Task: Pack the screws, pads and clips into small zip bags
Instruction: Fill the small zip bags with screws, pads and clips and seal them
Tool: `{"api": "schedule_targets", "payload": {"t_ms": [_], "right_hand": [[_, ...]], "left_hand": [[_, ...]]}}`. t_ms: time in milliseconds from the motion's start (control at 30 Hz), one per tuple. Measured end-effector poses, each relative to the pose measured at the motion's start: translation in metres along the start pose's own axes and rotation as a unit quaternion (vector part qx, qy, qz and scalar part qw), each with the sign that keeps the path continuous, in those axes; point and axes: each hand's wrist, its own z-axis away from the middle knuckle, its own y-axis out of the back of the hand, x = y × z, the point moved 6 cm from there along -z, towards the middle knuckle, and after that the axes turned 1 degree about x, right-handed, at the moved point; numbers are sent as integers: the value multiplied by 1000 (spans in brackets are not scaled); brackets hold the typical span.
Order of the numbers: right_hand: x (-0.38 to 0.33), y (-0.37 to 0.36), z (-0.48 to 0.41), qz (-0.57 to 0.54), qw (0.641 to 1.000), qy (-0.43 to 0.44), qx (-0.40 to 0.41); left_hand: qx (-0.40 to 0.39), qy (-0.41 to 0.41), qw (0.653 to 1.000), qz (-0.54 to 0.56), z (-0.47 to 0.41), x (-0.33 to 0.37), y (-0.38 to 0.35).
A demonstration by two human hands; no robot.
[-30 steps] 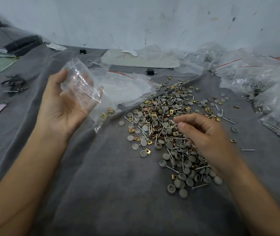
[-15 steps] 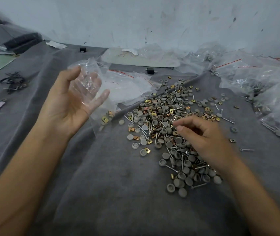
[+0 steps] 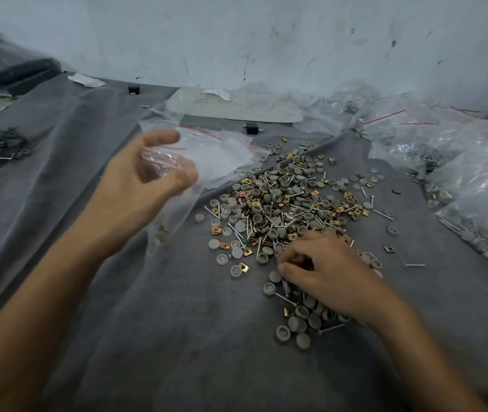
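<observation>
A: What's in the pile (image 3: 281, 209)?
B: Grey round pads (image 3: 296, 324), thin screws (image 3: 382, 214) and gold clips (image 3: 246, 182), all mixed and spread out on the grey cloth (image 3: 177, 337). 1 stray screw (image 3: 413, 265) lies alone to the pile's right.

A: Where's the left hand (image 3: 135, 191)?
B: It's raised off the cloth, left of the pile. Thumb and fingers curl round a clear bag (image 3: 164, 162). The hand is blurred, so I can't tell whether the bag's mouth is open.

A: Is there anything in the bag?
B: Its lower end hangs down just left of the pile, and a few pads show through the plastic there.

A: And the right hand (image 3: 326, 272)?
B: It's palm down on the near part of the pile, well apart from the left hand. Its fingers are curled, with the tips among the pieces. I can't tell whether they've pinched one.

A: Are there more bags?
B: Flat empty bags (image 3: 216, 150) with red strips lie just behind the pile, on its left side. Filled bags (image 3: 468, 179) are heaped to the pile's right, near the wall (image 3: 237, 40).

A: Anything else?
B: There's a small black block (image 3: 251, 127) behind the pile, with a white sheet (image 3: 231, 105) further back. A tangle of black ties (image 3: 8, 144) lies far to the pile's left.
</observation>
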Motion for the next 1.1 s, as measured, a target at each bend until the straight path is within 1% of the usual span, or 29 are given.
{"api": "schedule_targets", "payload": {"t_ms": [67,200,400,567,633,733,867,933,1000,1100], "right_hand": [[1,-1,0,38,999,-15,-10],[0,3,2,93,995,-33,-4],[0,6,6,140,989,-32,-45],[-13,1,4,162,987,-7,2],[-14,-2,1,166,986,-5,10],[-10,-2,-2,141,990,-22,16],[-2,14,-2,18,996,-36,74],[0,15,0,7,998,-32,47],[-1,8,2,69,997,-25,9],[-6,0,0,147,989,-24,7]], "left_hand": [[-35,0,999,-14,4,0,-13],[-95,7,995,-36,13,-1,-35],[-130,0,990,-47,22,-2,-54],[-149,6,988,-28,27,-4,-67],[-154,6,988,-31,27,-6,-69],[-160,3,986,-43,29,-8,-72],[-174,-8,982,-79,31,-6,-73],[-176,-18,980,-94,32,-3,-73],[-174,-30,978,-109,33,0,-73],[-183,-44,974,-125,35,2,-75]]}}
